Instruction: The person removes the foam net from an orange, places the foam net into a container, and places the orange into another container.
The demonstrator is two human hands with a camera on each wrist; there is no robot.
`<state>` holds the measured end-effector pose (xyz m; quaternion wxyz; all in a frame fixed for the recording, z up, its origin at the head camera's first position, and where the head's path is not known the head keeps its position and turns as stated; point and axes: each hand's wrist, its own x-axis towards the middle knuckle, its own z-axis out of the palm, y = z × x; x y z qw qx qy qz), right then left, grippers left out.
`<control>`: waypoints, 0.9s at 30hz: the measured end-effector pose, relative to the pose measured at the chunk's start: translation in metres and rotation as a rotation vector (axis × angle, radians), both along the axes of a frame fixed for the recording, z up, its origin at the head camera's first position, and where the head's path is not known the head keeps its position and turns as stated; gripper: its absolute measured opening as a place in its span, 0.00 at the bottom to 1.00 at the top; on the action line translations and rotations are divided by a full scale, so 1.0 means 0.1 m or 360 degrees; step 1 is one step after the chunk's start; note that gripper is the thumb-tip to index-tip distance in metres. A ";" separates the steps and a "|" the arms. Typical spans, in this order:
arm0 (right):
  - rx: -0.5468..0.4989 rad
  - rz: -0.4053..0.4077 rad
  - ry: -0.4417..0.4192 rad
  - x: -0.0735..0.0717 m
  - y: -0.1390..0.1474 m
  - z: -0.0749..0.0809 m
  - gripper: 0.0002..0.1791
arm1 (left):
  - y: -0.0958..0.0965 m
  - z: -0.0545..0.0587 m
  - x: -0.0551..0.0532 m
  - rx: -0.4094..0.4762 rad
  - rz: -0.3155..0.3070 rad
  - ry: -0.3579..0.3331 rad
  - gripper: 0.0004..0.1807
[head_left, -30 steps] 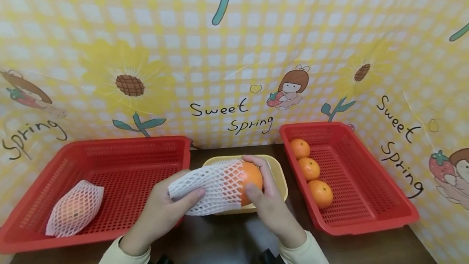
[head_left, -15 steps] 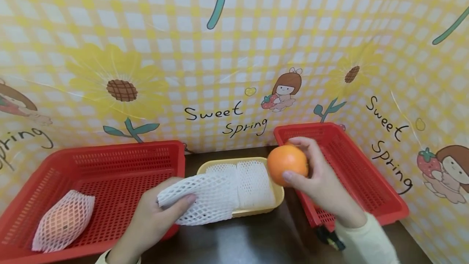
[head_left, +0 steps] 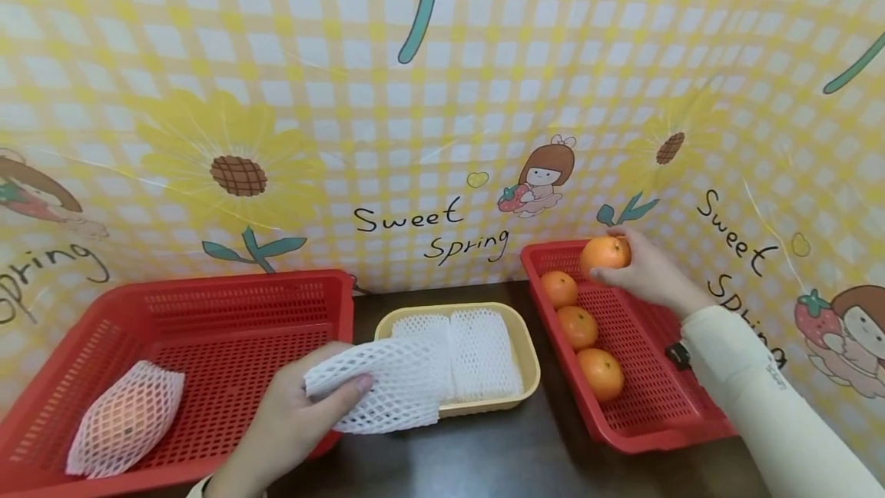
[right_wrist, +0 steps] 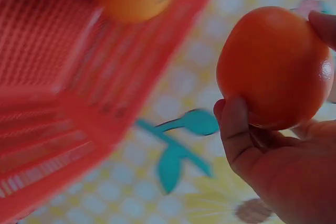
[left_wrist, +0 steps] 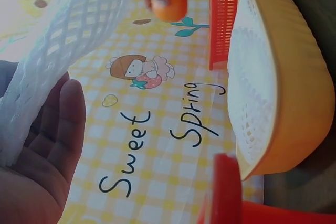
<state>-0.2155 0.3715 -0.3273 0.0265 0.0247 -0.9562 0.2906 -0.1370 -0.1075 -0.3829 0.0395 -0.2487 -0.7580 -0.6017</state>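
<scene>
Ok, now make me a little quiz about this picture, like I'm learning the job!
1. True or false: the left hand holds a white foam net.
2. How many orange fruits lie in the red basket on the right, not counting the one held in the right hand?
3. What covers the fruit in the red basket on the left? A) nothing, B) a mesh sleeve, C) a paper bag.

Key: 1 true; 2 three; 3 B.
</scene>
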 end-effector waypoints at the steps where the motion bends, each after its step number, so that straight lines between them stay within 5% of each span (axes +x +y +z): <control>1: 0.0021 -0.0017 -0.0030 -0.06 0.04 -0.04 0.47 | 0.00 0.00 0.00 -0.0004 0.0003 -0.0005 0.10; 12: 0.0388 0.0094 -0.0196 -0.50 0.43 -0.57 0.42 | -0.03 -0.04 0.01 -0.0031 -0.0008 0.0013 0.10; 27: 0.0275 0.0025 -0.0278 -0.55 0.42 -0.93 0.45 | -0.03 -0.09 -0.01 -0.0057 0.0006 0.0011 0.10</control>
